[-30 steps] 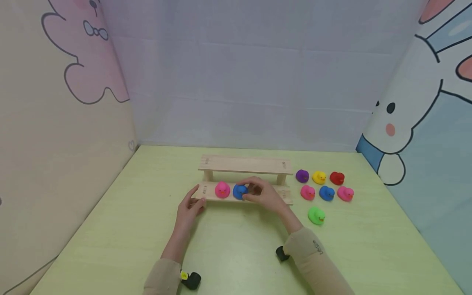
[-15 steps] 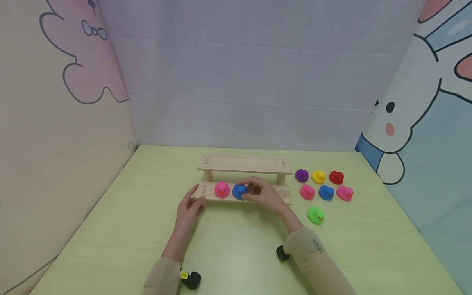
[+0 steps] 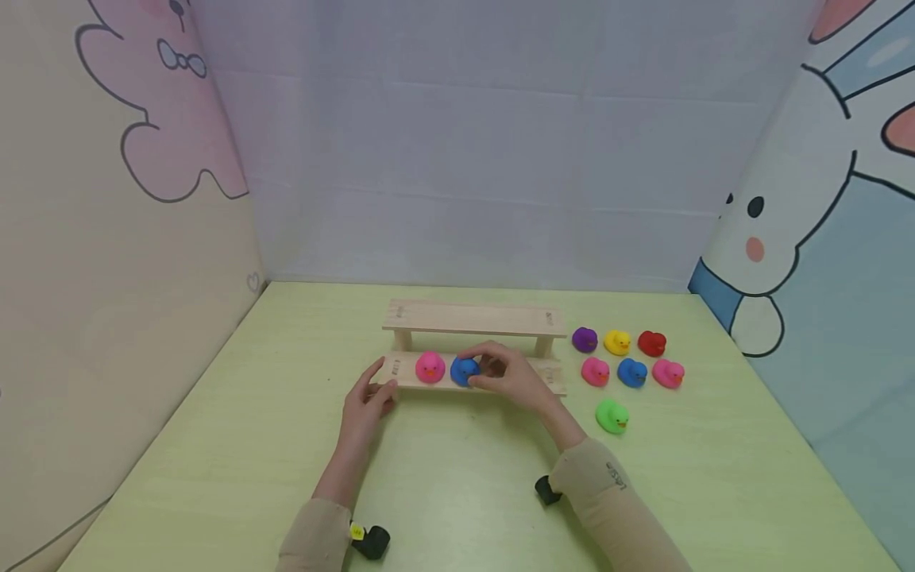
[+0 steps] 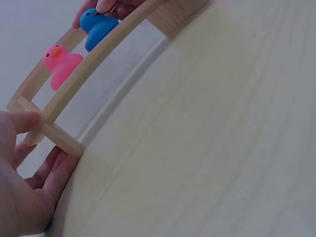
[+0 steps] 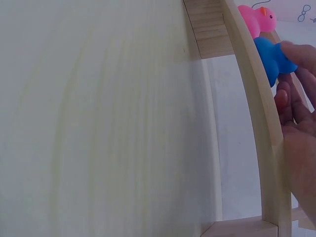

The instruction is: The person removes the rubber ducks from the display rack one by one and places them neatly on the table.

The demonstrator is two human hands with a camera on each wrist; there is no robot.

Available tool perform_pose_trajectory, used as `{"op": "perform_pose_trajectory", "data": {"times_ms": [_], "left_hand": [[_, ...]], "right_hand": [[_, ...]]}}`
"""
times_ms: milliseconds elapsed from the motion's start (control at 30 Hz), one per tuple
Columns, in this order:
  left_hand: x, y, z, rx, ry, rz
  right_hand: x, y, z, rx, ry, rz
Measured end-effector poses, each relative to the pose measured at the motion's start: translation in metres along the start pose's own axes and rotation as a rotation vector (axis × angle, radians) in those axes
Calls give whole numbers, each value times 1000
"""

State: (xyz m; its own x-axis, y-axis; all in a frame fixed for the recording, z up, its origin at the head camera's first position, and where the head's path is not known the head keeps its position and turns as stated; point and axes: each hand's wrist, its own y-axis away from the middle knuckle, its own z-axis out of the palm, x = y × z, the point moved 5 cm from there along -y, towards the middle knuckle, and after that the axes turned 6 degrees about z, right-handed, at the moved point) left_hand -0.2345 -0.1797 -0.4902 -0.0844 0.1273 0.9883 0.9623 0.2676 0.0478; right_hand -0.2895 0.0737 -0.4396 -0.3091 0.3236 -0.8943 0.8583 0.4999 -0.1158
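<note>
A two-tier wooden shelf (image 3: pixel 475 318) stands on the table, its lower board in front. Near that board's left end sits a pink rubber duck (image 3: pixel 430 368). Just right of it, a blue rubber duck (image 3: pixel 465 371) is on the same board, pinched by the thumb and fingers of my right hand (image 3: pixel 511 380). My left hand (image 3: pixel 366 409) grips the shelf's left end; in the left wrist view its thumb (image 4: pixel 24 121) lies against the board and other fingers (image 4: pixel 59 170) are by the leg. In the right wrist view the blue duck (image 5: pixel 274 57) nearly touches the pink one.
Right of the shelf are purple (image 3: pixel 584 340), yellow (image 3: pixel 618 343) and red (image 3: pixel 652 344) ducks in a back row. Before them stand a pink (image 3: pixel 596 372), a blue (image 3: pixel 632 372) and another pink duck (image 3: pixel 668 373). A green duck (image 3: pixel 612 416) lies nearest.
</note>
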Motion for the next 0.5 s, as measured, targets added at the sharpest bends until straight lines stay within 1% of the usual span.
{"op": "perform_pose_trajectory", "data": {"times_ms": [267,500], "left_hand": [[1,-1,1,9,27,-36],[2,0,1,9,48,-31]], "right_hand": [[-2,1,0,-11,-19,-4],[-1,-1,1,-25,-28,-4]]}}
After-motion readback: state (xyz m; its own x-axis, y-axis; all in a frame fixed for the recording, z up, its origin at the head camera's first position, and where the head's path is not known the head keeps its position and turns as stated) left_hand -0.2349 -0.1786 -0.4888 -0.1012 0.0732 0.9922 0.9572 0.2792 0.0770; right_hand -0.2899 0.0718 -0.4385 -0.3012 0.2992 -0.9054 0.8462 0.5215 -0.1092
